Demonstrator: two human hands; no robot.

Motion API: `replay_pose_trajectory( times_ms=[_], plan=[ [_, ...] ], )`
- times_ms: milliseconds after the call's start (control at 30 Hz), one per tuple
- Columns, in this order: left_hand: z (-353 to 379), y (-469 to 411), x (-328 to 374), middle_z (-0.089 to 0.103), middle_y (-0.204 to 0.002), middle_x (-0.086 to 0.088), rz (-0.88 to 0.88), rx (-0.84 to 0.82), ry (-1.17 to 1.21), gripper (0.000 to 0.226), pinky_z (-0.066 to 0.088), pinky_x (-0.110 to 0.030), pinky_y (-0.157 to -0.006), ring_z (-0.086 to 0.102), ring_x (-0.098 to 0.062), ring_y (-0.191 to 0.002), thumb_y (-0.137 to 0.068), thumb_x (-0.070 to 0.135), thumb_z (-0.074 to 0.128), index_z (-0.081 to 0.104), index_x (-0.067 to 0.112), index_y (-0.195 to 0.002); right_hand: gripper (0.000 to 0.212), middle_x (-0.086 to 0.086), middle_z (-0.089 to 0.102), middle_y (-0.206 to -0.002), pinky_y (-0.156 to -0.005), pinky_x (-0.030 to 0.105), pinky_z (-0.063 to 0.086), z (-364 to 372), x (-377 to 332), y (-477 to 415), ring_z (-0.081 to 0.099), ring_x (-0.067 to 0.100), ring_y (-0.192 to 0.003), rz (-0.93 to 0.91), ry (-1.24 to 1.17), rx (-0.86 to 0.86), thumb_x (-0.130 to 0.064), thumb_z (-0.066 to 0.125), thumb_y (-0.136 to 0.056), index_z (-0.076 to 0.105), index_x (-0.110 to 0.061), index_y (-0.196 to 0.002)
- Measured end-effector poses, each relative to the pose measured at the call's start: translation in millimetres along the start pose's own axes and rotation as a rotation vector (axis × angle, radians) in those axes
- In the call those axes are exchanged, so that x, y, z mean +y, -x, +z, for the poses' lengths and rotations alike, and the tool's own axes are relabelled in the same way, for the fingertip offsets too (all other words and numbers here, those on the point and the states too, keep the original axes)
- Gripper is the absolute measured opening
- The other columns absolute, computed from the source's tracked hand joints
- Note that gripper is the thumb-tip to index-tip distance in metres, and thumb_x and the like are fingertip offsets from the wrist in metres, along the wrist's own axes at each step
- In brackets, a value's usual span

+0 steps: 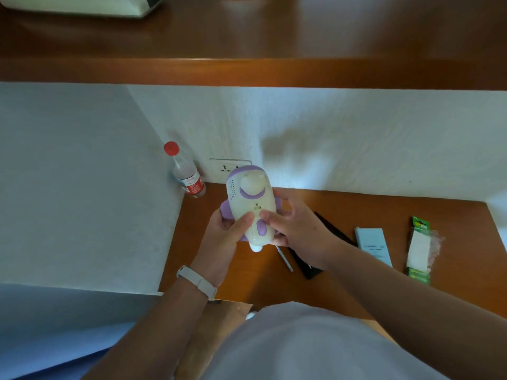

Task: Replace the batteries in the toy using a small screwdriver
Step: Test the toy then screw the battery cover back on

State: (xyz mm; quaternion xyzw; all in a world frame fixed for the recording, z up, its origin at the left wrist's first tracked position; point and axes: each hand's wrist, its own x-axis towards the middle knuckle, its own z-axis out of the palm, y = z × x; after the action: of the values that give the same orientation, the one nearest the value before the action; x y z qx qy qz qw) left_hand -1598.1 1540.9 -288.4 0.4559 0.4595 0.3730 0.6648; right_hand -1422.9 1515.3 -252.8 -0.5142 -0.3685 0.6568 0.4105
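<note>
Head view: the left hand [227, 234] and right hand [296, 229] both grip the purple-and-cream toy [251, 204] above the worktop [356, 209], its long axis running away from the person, underside up. The thin screwdriver [286, 260] lies just below the right hand, which is nearer.

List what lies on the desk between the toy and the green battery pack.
Head view: from the toy rightward, a thin silver screwdriver, a black flat case, then a pale blue box beside the green battery pack.
</note>
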Motion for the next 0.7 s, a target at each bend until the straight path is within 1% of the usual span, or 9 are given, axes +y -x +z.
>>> replay_pose_trajectory(
  times_ms=[67,133,233,333,433,500,600,700],
  plan=[
    [-9.7,2.3,-12.0,0.07,-0.122,-0.002,-0.05,-0.013,0.013,0.077,0.058,-0.031,-0.087,0.064,-0.024,-0.12,-0.071,0.053,0.082,0.053,0.02,-0.134,0.048,0.005,0.066,-0.123,-0.081,0.037,0.061,4.3,17.8,-4.9,0.069,0.022,-0.107,0.052,-0.005,0.039,-0.02,0.073,-0.088,0.048,-0.034,-0.127],
    [-18.6,4.1,-23.8,0.067,-0.126,-0.006,-0.079,-0.011,-0.008,0.078,0.058,-0.034,-0.088,0.064,-0.026,-0.12,-0.073,0.051,0.08,0.052,0.016,-0.138,0.055,0.006,0.064,-0.125,-0.082,0.037,0.061,9.9,31.1,-8.5,0.067,0.022,-0.109,0.089,0.011,0.057,-0.021,0.073,-0.088,0.043,-0.03,-0.134],
    [-33.7,2.2,-43.3,0.066,-0.129,-0.01,-0.133,0.031,-0.054,0.079,0.058,-0.042,-0.092,0.063,-0.03,-0.12,-0.074,0.048,0.08,0.052,0.014,-0.139,0.054,0.005,0.062,-0.125,-0.078,0.031,0.061,18.9,45.6,-13.1,0.065,0.021,-0.108,0.127,0.011,0.075,-0.019,0.073,-0.088,0.043,-0.032,-0.131],
    [-47.9,-0.4,-60.9,0.064,-0.131,-0.007,-0.17,0.072,-0.098,0.082,0.058,-0.05,-0.093,0.064,-0.028,-0.12,-0.072,0.044,0.086,0.049,0.017,-0.14,0.052,0.005,0.062,-0.123,-0.07,0.024,0.059,25.5,61.1,-17.1,0.066,0.017,-0.104,0.142,0.037,0.089,-0.019,0.072,-0.089,0.043,-0.033,-0.13],
    [-57.5,-2.5,-77.1,0.065,-0.129,-0.001,-0.181,0.076,-0.145,0.069,0.06,-0.045,-0.091,0.065,-0.022,-0.118,-0.079,0.032,0.083,0.05,0.022,-0.138,0.051,0.004,0.062,-0.121,-0.071,0.023,0.058,31.8,77.0,-21.8,0.066,0.015,-0.104,0.146,0.081,0.096,-0.021,0.072,-0.089,0.042,-0.034,-0.128],
    [-60.4,-2.7,-84.3,0.065,-0.128,0.001,-0.201,0.085,-0.139,0.065,0.06,-0.044,-0.092,0.065,-0.019,-0.117,-0.081,0.031,0.082,0.05,0.024,-0.137,0.049,0.001,0.062,-0.117,-0.068,0.019,0.057,36.1,84.7,-24.5,0.066,0.012,-0.1,0.149,0.117,0.123,-0.022,0.071,-0.09,0.043,-0.033,-0.129],
    [-62.8,-3.1,-90.3,0.063,-0.13,0.002,-0.23,0.077,-0.141,0.076,0.059,-0.045,-0.094,0.063,-0.021,-0.12,-0.072,0.042,0.082,0.048,0.025,-0.139,0.052,0.0,0.062,-0.114,-0.064,0.017,0.056,39.2,96.3,-29.7,0.066,0.011,-0.097,0.158,0.133,0.166,-0.021,0.07,-0.092,0.043,-0.026,-0.136],
    [-66.4,-5.1,-95.6,0.062,-0.131,0.003,-0.244,0.075,-0.151,0.078,0.059,-0.044,-0.095,0.062,-0.021,-0.121,-0.071,0.043,0.081,0.047,0.027,-0.14,0.058,0.001,0.062,-0.12,-0.071,0.021,0.059,41.6,103.9,-33.8,0.066,0.012,-0.102,0.165,0.14,0.163,-0.022,0.07,-0.091,0.04,-0.026,-0.14]
  ],
)
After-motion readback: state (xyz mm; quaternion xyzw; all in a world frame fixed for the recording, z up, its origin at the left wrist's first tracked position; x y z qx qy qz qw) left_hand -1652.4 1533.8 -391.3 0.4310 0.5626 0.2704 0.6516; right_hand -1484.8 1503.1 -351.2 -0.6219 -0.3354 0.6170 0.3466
